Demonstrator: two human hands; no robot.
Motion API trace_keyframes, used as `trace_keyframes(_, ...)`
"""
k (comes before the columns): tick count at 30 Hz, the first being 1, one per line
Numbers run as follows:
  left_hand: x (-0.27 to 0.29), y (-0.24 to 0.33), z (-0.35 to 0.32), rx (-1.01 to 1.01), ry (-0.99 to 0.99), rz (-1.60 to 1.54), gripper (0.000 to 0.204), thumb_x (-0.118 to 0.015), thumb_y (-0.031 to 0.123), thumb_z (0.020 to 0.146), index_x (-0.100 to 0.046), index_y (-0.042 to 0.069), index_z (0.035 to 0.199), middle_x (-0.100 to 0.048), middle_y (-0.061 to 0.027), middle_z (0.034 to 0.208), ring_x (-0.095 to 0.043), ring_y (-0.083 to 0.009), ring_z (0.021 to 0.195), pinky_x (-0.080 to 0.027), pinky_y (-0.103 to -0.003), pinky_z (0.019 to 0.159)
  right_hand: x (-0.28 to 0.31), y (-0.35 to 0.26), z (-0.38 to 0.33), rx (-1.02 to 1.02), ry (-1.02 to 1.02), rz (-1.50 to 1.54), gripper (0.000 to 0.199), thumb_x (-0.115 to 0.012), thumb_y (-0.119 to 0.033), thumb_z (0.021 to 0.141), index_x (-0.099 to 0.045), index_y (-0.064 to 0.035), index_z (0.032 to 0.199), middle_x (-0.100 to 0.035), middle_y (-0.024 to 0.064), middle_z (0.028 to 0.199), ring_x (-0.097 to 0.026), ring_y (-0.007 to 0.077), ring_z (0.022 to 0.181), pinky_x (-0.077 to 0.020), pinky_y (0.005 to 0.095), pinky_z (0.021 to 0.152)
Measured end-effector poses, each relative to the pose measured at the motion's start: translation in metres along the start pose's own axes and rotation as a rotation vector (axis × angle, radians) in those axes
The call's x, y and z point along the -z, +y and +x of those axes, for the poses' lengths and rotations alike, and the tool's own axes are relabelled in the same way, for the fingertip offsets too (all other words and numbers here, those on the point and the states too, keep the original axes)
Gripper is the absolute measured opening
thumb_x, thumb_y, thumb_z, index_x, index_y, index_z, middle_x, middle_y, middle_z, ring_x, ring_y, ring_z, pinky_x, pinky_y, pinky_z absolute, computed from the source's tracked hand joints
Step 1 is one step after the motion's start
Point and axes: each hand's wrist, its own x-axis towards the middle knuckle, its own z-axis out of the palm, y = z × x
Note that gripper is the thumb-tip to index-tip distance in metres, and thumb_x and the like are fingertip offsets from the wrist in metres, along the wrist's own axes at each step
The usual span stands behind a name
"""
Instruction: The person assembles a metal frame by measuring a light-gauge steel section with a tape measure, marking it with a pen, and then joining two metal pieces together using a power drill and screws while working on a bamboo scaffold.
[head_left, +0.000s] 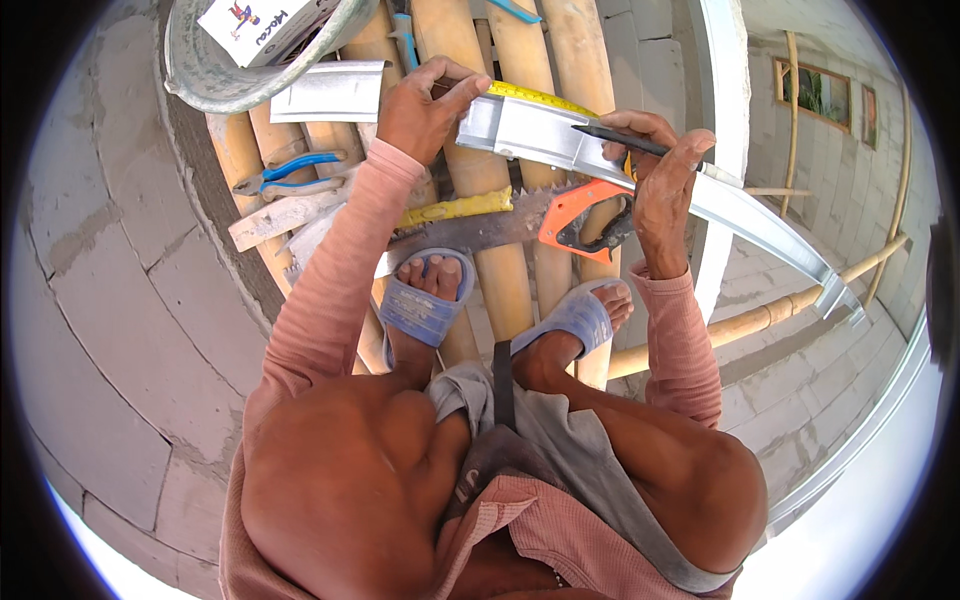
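Metal channel [540, 133]: positioned across the bamboo poles [505, 290] that form the work surface. Left hand [425, 108]: fingers pinched on the channel's left end, where the yellow tape [540, 97] starts; the tape follows the channel's far edge. Right hand [663, 190]: fingers holding a black pen [612, 134] over the channel. Handsaw [480, 232]: on the poles, nearer side of the channel. Grey blockwork [110, 300]: left of the channel. Framed window [818, 95]: in the block-walled room right of it.

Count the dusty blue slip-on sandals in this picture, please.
2. One dusty blue slip-on sandal is on the person's left foot; the other is on their right foot. No others are visible.
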Motion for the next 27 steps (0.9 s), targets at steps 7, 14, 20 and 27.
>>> trace_keyframes(7,-0.005,-0.004,0.002,-0.054,-0.011,-0.026,0.032,-0.077,0.031,0.095,-0.072,0.0,0.104,-0.073,-0.0051,0.091,-0.068,-0.0104,0.08,-0.056,-0.026,0.076,-0.05,0.011,0.005,-0.002,0.017,-0.037,0.024,-0.073,-0.019,0.097,-0.069,0.0015,0.11,-0.071,0.007,0.101,-0.065,0.0108,0.094,-0.0518,0.0264,0.085)
trace_keyframes(14,-0.002,-0.002,0.002,-0.018,-0.03,-0.038,0.032,-0.077,0.031,0.095,-0.072,0.0,0.104,-0.073,-0.0051,0.088,-0.067,-0.01,0.079,-0.055,-0.026,0.074,-0.054,0.014,0.009,0.03,-0.022,-0.118,0.022,-0.073,-0.014,0.096,-0.068,0.0032,0.109,-0.073,0.0074,0.1,-0.068,0.0115,0.093,-0.0544,0.0276,0.085)
trace_keyframes(20,-0.002,-0.001,0.003,-0.006,-0.042,-0.049,0.032,-0.077,0.031,0.095,-0.072,0.0,0.102,-0.072,-0.004,0.085,-0.065,-0.0093,0.077,-0.053,-0.025,0.073,-0.059,0.012,0.01,0.053,-0.01,-0.163,0.02,-0.074,-0.014,0.095,-0.07,0.0031,0.105,-0.073,0.0072,0.093,-0.068,0.0115,0.088,-0.0547,0.0268,0.082)
trace_keyframes(27,-0.003,-0.008,0.005,-0.036,-0.042,-0.078,0.03,-0.076,0.03,0.096,-0.071,0.001,0.101,-0.069,-0.0025,0.082,-0.062,-0.0081,0.074,-0.051,-0.025,0.07,-0.057,0.016,-0.005,-0.03,-0.081,-0.123,0.01,-0.07,-0.008,0.091,-0.067,0.0004,0.095,-0.072,0.0047,0.088,-0.065,0.0092,0.081,-0.0533,0.0265,0.077)
